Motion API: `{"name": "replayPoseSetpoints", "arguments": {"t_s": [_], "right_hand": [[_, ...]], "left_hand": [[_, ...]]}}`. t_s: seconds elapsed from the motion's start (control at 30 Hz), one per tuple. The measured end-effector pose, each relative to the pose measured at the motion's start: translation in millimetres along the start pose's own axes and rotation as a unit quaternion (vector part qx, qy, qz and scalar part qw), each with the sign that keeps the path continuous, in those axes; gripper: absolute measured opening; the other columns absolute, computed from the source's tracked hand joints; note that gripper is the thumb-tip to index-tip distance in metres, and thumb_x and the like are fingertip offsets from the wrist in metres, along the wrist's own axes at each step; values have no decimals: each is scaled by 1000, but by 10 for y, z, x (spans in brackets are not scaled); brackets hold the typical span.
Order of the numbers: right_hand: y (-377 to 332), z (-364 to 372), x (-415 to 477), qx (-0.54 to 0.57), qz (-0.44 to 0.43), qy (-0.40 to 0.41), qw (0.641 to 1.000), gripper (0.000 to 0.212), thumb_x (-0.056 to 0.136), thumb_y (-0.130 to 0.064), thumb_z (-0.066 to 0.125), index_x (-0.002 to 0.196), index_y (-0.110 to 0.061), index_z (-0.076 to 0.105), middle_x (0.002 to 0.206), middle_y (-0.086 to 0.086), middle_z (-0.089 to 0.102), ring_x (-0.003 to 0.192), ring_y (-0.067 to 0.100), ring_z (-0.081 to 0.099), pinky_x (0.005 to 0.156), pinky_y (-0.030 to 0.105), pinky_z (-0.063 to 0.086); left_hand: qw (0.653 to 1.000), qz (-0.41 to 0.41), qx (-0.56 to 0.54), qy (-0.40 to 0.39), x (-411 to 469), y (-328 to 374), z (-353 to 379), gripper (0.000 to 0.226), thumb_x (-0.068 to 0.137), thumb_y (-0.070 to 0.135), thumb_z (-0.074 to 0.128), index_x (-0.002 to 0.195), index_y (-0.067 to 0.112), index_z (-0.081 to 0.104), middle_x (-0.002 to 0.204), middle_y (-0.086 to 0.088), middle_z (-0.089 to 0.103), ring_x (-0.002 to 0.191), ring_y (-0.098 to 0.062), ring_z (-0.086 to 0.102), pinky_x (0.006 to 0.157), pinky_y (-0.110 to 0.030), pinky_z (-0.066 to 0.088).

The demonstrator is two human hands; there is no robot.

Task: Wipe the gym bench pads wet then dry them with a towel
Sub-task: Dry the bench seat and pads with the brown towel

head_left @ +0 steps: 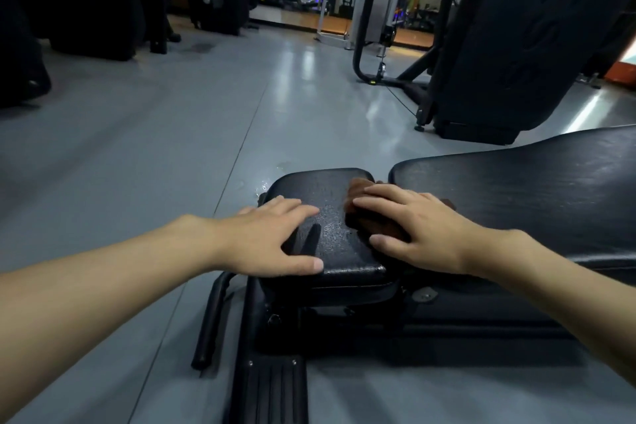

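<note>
Bare forearms reach in from the bottom corners. Black bench frame [272, 385] and a side handle bar [210, 320] sit nearest, below the pads. Left hand [272, 239] lies flat on the left edge of the small seat pad [330, 234], fingers spread wide, holding nothing, thumb along the front edge. Right hand [418, 231] presses flat on a brown cloth [377, 222] at the seat pad's right side, fingers fairly close together on top of it, thumb at the cloth's front. Seat pad surface shows wet speckles. Long back pad [516, 189] stretches away to the right, just beside the seat pad. Grey floor [137, 155] beyond, droplets near the pad. Dark gym machine [509, 45] farther back, right.
</note>
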State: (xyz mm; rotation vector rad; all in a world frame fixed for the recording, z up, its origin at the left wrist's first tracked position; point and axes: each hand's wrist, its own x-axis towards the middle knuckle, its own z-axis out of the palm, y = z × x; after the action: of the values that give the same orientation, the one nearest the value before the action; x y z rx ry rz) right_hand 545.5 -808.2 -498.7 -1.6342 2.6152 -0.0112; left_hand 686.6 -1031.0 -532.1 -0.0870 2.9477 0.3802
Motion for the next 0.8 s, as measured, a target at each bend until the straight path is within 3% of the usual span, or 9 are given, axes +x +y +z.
{"name": "replayPoseSetpoints", "arguments": {"t_s": [0.07,0.17,0.27,0.4,0.53,0.63,0.8], "right_hand": [[-148,89,2,17,12,61,998,59,89,-50,46,145,-36,36,151,-9,37,127,23,46,105,44,37],[-478,339,13,-36,37,141,989,54,88,-52,36,134,-29,52,144,-2,48,121,30,49,97,48,43],[-533,445,211,-7,73,186,980,47,85,-44,41,120,-25,66,134,4,57,116,36,52,93,51,46],[-295,342,647,26,114,136,984,47,86,-39,45,126,-23,64,140,5,52,119,38,50,100,51,44],[-27,240,1315,60,169,114,977,56,73,-44,37,117,-29,69,127,9,60,115,38,56,98,49,47],[17,223,1597,52,206,94,973,47,80,-42,42,111,-20,69,118,13,58,109,40,56,96,49,48],[-153,268,1234,23,172,105,979,47,86,-41,44,128,-29,62,134,9,49,121,38,47,102,50,42]], "left_hand": [[1000,-5,19,-24,-18,-46,57,101,78,82,41,155,33,-1,164,8,-8,150,-13,-10,122,-43,7],[1000,13,17,-2,-29,-132,158,103,77,85,32,155,32,-7,162,12,-16,147,-7,-18,121,-33,-2],[999,28,13,16,-60,-232,251,101,77,85,30,155,33,-10,159,18,-22,143,1,-25,117,-25,-8],[999,39,10,15,-82,-301,268,100,78,84,32,154,35,-10,158,21,-24,141,5,-27,115,-22,-9],[999,35,1,18,-63,-297,280,104,74,87,32,155,35,-7,159,19,-20,143,3,-24,120,-28,-3],[999,32,-9,23,-57,-297,263,107,71,88,35,155,34,-2,161,19,-16,144,3,-20,122,-31,1],[999,30,-18,41,-54,-310,267,112,67,90,37,156,32,4,162,17,-9,147,-1,-11,122,-33,5]]}}
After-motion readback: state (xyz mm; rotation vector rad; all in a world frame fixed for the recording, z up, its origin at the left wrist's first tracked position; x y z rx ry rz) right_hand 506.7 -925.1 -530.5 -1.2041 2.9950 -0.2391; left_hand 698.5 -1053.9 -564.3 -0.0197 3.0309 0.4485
